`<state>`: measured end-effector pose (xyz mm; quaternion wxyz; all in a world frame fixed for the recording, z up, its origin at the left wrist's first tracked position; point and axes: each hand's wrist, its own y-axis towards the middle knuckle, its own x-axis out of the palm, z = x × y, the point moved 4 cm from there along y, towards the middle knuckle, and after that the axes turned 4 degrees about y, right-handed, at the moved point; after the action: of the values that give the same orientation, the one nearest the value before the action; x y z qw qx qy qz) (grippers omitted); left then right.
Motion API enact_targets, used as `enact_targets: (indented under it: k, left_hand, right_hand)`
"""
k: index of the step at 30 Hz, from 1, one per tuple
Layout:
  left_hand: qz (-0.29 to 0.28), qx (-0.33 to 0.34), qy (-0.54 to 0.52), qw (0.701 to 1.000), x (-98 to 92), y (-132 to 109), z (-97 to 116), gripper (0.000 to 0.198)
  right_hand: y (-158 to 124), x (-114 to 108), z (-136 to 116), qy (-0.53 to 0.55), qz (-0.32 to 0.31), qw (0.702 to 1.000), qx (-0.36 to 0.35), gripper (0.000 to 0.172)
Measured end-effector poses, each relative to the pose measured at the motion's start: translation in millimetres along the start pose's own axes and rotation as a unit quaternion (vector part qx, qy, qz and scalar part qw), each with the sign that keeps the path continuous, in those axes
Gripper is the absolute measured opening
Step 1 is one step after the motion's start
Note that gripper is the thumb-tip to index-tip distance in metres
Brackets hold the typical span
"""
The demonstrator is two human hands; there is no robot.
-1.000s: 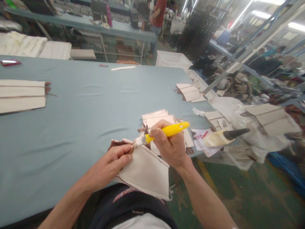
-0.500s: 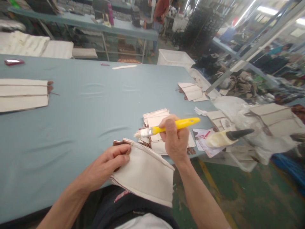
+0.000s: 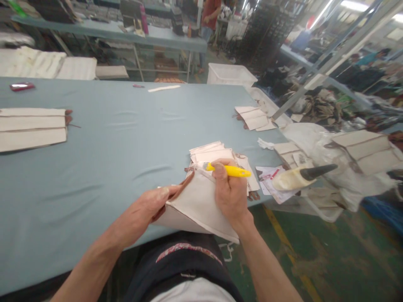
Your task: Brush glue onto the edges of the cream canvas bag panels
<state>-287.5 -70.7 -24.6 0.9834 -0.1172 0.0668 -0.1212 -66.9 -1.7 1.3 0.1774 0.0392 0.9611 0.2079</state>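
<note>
My left hand [image 3: 151, 207] is closed on the left end of a cream panel with brown edging [image 3: 198, 199], thumb on top. The panel is held up over the table's near edge. In my right hand [image 3: 231, 195] is a paintbrush with a yellow handle [image 3: 237, 171], its bristle end pointing left at the panel's upper edge. Whether the bristles touch the panel I cannot tell. Behind it lies a fanned stack of similar cream pieces [image 3: 210, 152], partly covered by the panel and my right hand.
A bottle with a black nozzle [image 3: 292, 179] lies on papers at the right. More cream pieces [image 3: 31, 128] lie at the left of the blue-grey table [image 3: 132, 138], and others [image 3: 252, 117] at its far right. Behind stands a white bin [image 3: 231, 74]; a person [image 3: 210, 19] is farther back.
The panel has been turned and raised, its upper corner now near the stack. The brush has moved slightly right, its bristles now at the panel's upper edge. My left thumb has shifted.
</note>
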Motion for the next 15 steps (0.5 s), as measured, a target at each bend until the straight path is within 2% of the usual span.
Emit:
enact_targets:
  k: [3, 5, 10, 12, 15]
  left_hand:
    - [-0.030, 0.014, 0.071, 0.997, -2.4, -8, -6, 0.040]
    - [-0.031, 0.020, 0.114, 0.993, -0.6, -11, -6, 0.034]
    - [-0.028, 0.095, 0.168, 0.981, 11.9, -14, 18, 0.036]
    - [-0.024, 0.114, 0.179, 0.977, 14.3, -15, 25, 0.034]
    - [0.000, 0.126, 0.196, 0.972, 13.7, -19, 21, 0.028]
  right_hand:
    - [10, -8, 7, 0.007, 0.020, 0.999, 0.026, 0.048]
    - [13, -3, 12, 0.015, 0.021, 0.999, 0.035, 0.051]
    - [16, 23, 24, 0.045, -0.010, 0.998, 0.031, 0.048]
    - [18, 20, 25, 0.063, 0.023, 0.997, 0.040, 0.046]
    - [13, 0, 10, 0.104, 0.092, 0.989, 0.058, 0.043]
